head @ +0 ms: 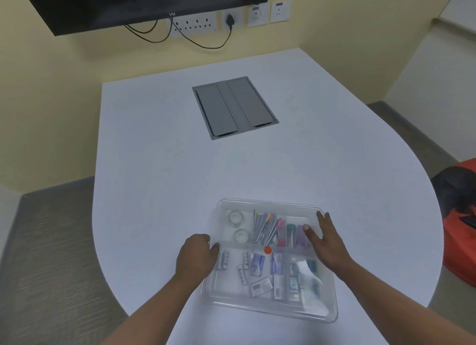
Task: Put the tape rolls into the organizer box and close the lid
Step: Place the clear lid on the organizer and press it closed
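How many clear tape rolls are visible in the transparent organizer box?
2. Both lie in the far-left compartment of the transparent plastic organizer box: far clear tape roll and near clear tape roll. Blur could hide others.

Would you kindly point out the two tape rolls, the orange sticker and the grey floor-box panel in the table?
far tape roll [235, 218], head view, on its clear ring.
near tape roll [241, 235], head view, on its ring.
orange sticker [268, 250], head view, its centre.
grey panel [235, 107], head view, its middle strip.

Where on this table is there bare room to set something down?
The white table is bare between the grey hatch panel and the clear plastic organizer box, and along its left edge. It is crowded at the box, where the left hand and right hand rest.
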Motion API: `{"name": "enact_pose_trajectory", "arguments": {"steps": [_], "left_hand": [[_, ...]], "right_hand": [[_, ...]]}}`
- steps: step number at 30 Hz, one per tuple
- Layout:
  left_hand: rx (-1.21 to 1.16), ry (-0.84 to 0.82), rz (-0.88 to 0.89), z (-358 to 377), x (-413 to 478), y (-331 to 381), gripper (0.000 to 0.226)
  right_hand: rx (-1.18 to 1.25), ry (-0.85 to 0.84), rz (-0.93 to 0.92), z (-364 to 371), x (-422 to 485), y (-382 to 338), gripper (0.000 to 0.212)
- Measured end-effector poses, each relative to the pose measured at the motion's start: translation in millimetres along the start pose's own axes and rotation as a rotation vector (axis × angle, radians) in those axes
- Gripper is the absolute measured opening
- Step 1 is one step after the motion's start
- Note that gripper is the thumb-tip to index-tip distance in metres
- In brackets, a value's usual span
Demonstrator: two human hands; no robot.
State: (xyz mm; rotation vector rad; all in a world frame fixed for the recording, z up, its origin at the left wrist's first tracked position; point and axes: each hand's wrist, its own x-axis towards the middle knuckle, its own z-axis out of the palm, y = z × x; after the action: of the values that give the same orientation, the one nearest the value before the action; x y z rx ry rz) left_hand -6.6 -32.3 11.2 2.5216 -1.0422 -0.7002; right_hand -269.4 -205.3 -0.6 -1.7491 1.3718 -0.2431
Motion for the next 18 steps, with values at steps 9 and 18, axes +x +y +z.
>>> {"name": "enact_pose_trajectory", "arguments": {"steps": [9, 18], "left_hand": [[0.061, -0.14, 0.164, 0.2, 19.3, -10.6, 0.026], [0.493, -0.423, 0.356, -20.7, 32.3, -14.2, 0.14]], "right_hand": [[-0.039, -0.184, 0.048, -10.7, 21.8, 2.1, 0.083], [-0.816, -0.359, -0.154, -18.5, 16.5, 6.0, 0.148]]}}
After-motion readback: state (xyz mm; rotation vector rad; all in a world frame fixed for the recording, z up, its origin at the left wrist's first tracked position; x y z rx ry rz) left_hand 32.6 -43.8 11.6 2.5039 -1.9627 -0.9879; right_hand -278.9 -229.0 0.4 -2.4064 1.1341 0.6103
